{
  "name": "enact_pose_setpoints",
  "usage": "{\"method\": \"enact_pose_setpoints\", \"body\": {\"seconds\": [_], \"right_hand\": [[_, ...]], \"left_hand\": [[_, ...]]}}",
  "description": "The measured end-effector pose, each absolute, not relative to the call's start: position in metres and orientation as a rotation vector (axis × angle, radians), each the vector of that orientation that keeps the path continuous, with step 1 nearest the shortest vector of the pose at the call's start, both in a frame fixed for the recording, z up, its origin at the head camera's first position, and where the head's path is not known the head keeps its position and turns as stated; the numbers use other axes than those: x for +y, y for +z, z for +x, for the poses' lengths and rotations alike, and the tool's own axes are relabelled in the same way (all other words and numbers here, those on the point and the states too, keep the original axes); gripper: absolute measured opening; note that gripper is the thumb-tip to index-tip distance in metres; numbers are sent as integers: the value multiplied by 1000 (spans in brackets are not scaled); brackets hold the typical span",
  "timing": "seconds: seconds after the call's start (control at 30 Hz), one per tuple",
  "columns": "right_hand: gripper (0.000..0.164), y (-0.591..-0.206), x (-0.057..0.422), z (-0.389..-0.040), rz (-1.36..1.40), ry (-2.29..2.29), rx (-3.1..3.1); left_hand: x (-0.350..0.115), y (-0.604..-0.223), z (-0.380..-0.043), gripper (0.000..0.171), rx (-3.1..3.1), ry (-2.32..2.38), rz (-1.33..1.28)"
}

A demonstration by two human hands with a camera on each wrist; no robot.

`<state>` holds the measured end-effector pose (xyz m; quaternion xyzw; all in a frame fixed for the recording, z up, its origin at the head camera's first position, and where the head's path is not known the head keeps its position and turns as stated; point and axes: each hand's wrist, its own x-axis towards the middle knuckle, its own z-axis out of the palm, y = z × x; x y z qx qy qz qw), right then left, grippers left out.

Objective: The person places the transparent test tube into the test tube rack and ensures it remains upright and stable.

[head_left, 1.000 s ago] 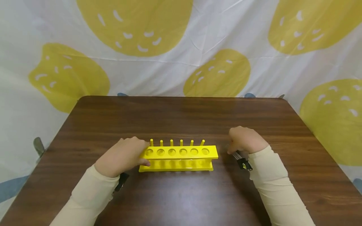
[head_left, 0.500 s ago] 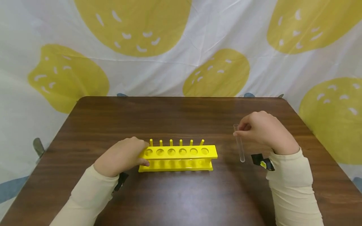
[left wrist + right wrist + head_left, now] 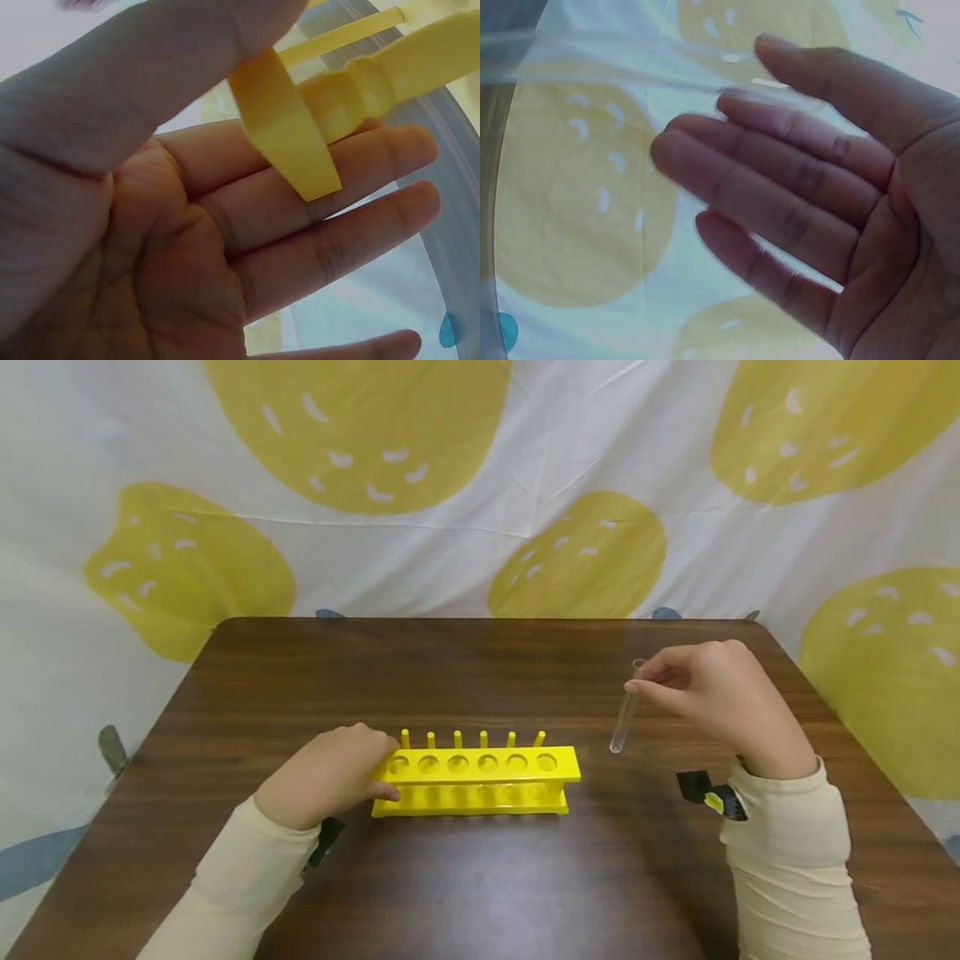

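Note:
A yellow test tube rack (image 3: pixel 480 766) with a row of round holes and several pegs along its back stands on the table. My left hand (image 3: pixel 330 777) grips its left end, thumb in front and fingers behind. In the left wrist view the rack's end (image 3: pixel 289 131) sits between thumb and fingers. My right hand (image 3: pixel 708 697) pinches a clear test tube (image 3: pixel 622 724) near its mouth, to the right of the rack. The tube tilts, its rounded bottom pointing down and slightly left. In the right wrist view the tube (image 3: pixel 630 60) is blurred, held by thumb and index finger.
The brown wooden table (image 3: pixel 480 885) reaches back to a white cloth (image 3: pixel 420 560) with yellow fruit prints hanging behind it. Wrist cameras (image 3: pixel 712 795) are strapped below both hands.
My right hand has lifted the test tube from low beside the rack, moving right and away from me; the tube has swung its bottom leftward. My left hand stays on the rack.

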<state>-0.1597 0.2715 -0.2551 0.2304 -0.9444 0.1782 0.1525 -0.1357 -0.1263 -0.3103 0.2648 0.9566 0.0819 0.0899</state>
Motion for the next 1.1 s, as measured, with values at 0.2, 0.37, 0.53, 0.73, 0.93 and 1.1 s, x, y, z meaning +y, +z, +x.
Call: {"method": "enact_pose_setpoints", "body": {"seconds": [0.2, 0.37, 0.53, 0.73, 0.93, 1.1], "right_hand": [[8, -253, 268, -158, 676, 542, -2630], [11, -252, 265, -158, 638, 542, -2505], [15, -250, 261, -157, 638, 555, -2375], [17, -248, 255, -149, 655, 538, -2339], [19, -247, 250, -146, 689, 533, -2322], [20, -246, 247, -144, 724, 538, -2294]], "left_hand": [[-128, -309, -135, 31, 2851, 233, 789], [-129, -309, -135, 31, 2850, 228, 768], [-130, -309, -136, 31, 2858, 226, 770], [-130, -310, -135, 31, 2857, 226, 767], [-130, -308, -135, 31, 2852, 224, 763], [-129, -308, -135, 31, 2851, 224, 756]]}}
